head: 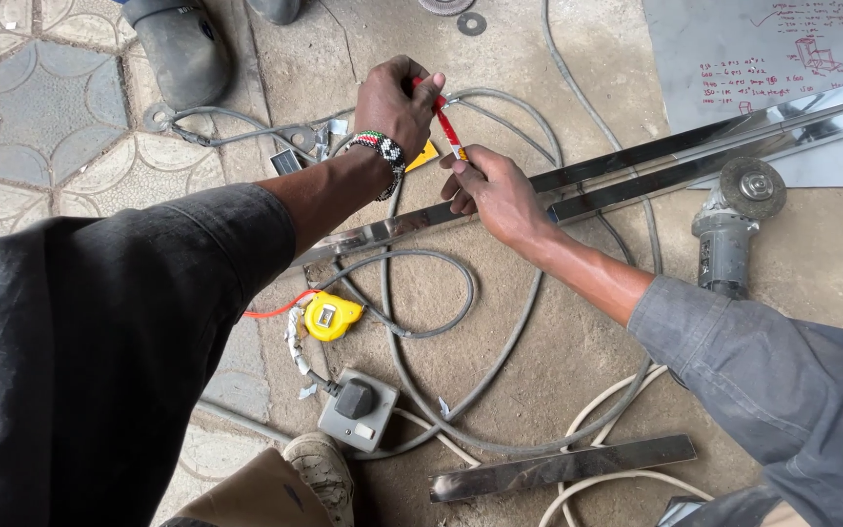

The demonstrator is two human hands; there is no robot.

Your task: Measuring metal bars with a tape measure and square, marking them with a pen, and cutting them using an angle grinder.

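The marker [448, 125] top is hidden in the left fist [397, 102]; steel strip [636, 161] runs off right.

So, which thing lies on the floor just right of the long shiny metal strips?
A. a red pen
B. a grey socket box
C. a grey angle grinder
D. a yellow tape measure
C: the grey angle grinder lies at the right, its disc against the shiny metal strips; the yellow tape measure lies lower left.

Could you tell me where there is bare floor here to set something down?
Bare concrete lies between the angle grinder and the right sleeve, and between the long steel strip and the short flat strip. It is crowded around the yellow tape measure, the grey socket box and the looping cables.
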